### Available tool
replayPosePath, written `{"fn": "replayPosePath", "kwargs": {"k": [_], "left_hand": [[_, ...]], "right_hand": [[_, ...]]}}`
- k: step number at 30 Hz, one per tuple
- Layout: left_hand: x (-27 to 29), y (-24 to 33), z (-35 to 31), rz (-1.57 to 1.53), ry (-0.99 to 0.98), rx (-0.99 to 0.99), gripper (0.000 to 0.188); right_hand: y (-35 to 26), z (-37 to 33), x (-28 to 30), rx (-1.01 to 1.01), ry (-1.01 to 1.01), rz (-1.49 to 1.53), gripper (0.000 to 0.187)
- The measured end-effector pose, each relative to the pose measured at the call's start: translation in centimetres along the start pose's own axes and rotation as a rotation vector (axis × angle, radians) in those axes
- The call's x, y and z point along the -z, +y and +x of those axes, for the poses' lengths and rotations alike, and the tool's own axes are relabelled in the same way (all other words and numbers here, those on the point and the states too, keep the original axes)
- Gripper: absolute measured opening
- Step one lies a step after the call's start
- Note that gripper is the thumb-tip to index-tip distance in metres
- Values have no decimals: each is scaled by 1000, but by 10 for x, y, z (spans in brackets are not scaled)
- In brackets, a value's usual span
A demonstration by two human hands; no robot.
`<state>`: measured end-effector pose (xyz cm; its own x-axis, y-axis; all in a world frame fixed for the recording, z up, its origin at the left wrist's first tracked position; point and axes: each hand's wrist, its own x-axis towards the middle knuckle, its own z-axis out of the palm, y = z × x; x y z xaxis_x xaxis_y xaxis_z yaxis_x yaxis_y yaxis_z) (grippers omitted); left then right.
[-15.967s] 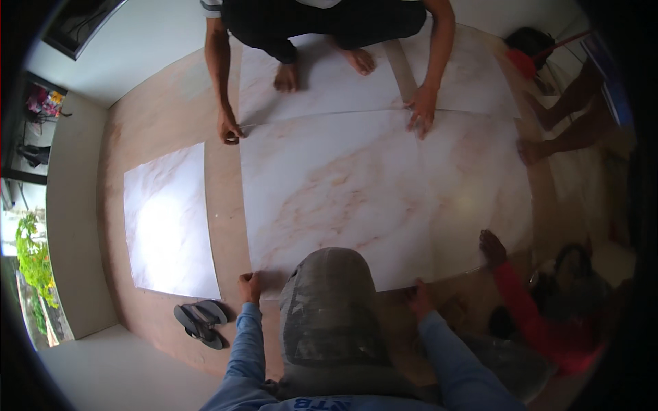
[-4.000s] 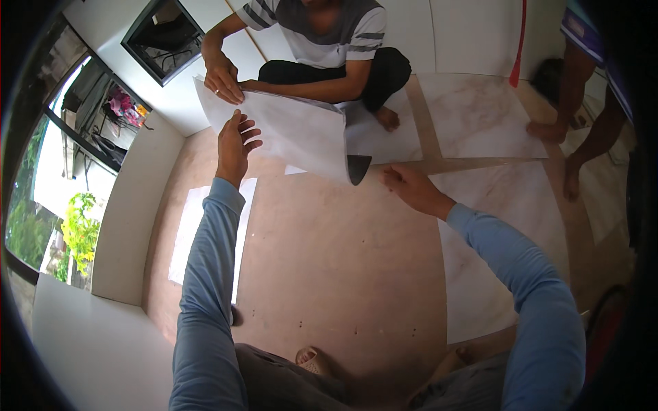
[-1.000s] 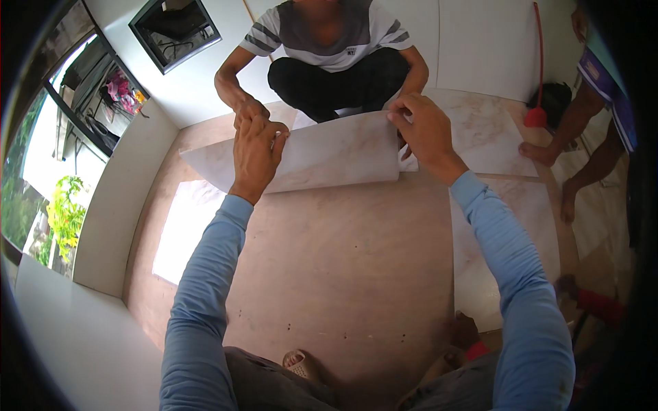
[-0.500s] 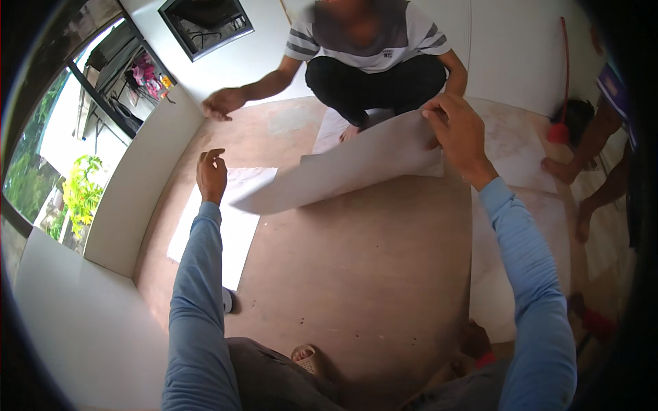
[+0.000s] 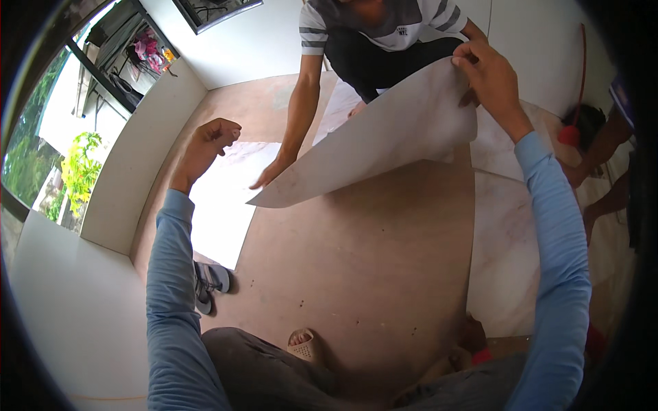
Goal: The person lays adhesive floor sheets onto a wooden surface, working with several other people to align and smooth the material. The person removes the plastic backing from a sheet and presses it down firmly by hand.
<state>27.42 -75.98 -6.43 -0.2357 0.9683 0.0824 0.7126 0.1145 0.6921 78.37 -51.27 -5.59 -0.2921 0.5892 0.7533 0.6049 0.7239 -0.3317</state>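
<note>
A large marble-patterned sheet (image 5: 384,137), white with faint pinkish veins, hangs tilted and curved above the floor. My right hand (image 5: 490,79) pinches its upper right corner between thumb and fingers. Out to the left, my left hand (image 5: 209,147) is raised apart from the sheet, fingers curled in with nothing visible in them. A squatting co-worker's hand (image 5: 274,172) reaches the sheet's lower left end. Beneath that end lies a bright white sheet (image 5: 229,212) on the brown floor (image 5: 356,267).
Similar marbled sheets (image 5: 504,240) cover the floor at right. Grey slippers (image 5: 211,281) lie left of my knee, near my sandalled foot (image 5: 301,342). A low white wall (image 5: 147,154) runs under the window. Another person's legs (image 5: 606,205) and a red-ended stick (image 5: 569,135) are at far right.
My right hand has lifted its corner of the sheet up and to the right. My left hand has risen slightly. The co-worker's hand has come down to the sheet's left end.
</note>
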Motion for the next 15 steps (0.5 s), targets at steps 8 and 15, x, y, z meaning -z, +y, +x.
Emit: {"fn": "replayPosePath", "kwargs": {"k": [8, 15], "left_hand": [[-12, -13, -10, 243, -108, 149, 20], [-34, -54, -22, 203, -208, 213, 23]], "right_hand": [[12, 29, -6, -30, -43, -53, 18], [-1, 19, -25, 111, -66, -114, 16]]}}
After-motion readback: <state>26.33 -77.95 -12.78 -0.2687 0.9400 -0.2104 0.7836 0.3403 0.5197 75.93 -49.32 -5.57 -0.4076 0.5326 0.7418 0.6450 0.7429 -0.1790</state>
